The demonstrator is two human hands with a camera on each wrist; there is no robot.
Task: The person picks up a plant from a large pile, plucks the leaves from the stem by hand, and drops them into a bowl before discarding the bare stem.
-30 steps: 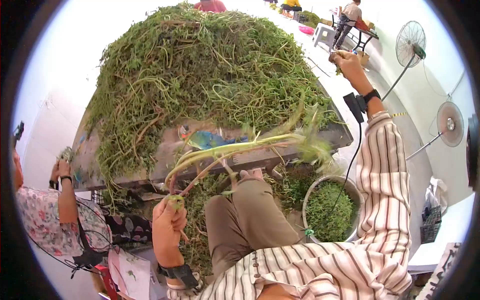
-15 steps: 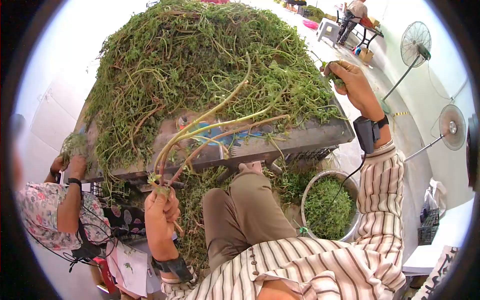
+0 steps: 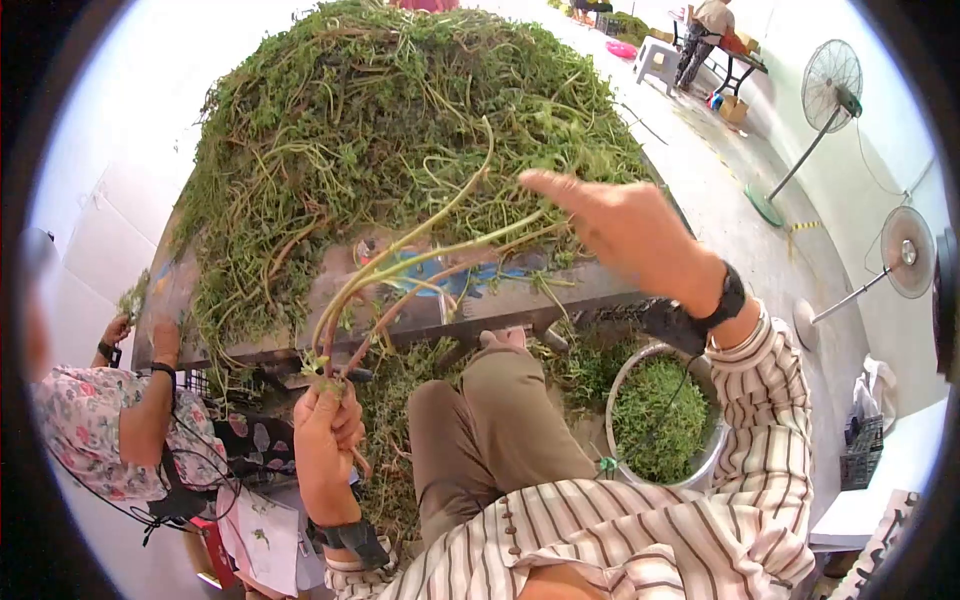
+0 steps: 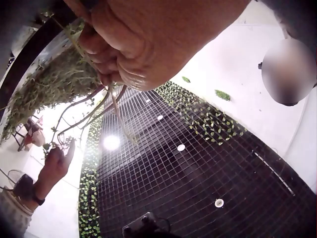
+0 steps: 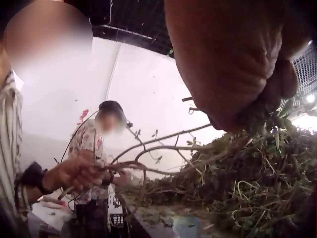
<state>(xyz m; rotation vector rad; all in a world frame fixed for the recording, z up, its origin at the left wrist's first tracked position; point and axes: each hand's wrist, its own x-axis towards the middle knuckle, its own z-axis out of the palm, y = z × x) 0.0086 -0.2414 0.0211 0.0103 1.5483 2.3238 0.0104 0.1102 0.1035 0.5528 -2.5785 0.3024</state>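
Observation:
My left hand (image 3: 325,430) pinches a few long, mostly bare green and reddish stems (image 3: 375,262) near their lower ends. The stems fan up and to the right in front of a big heap of leafy greens (image 3: 400,120). My right hand (image 3: 640,235), blurred in the head view, is at the far ends of the stems, above the table's front edge. In the right wrist view its fingers curl over some leafy bits (image 5: 267,116); they are partly hidden by the hand.
The heap lies on a dark wooden table (image 3: 325,290) with a blue patch near its front edge. A round tub (image 3: 609,430) of picked leaves stands by my right knee. Another person (image 3: 130,430) works at the left. Two standing fans (image 3: 832,80) are at the right.
My right hand went out to the right with leafy bits, then came back left to the stem ends. The left hand shifted slightly left, and the stems lost leafy tops.

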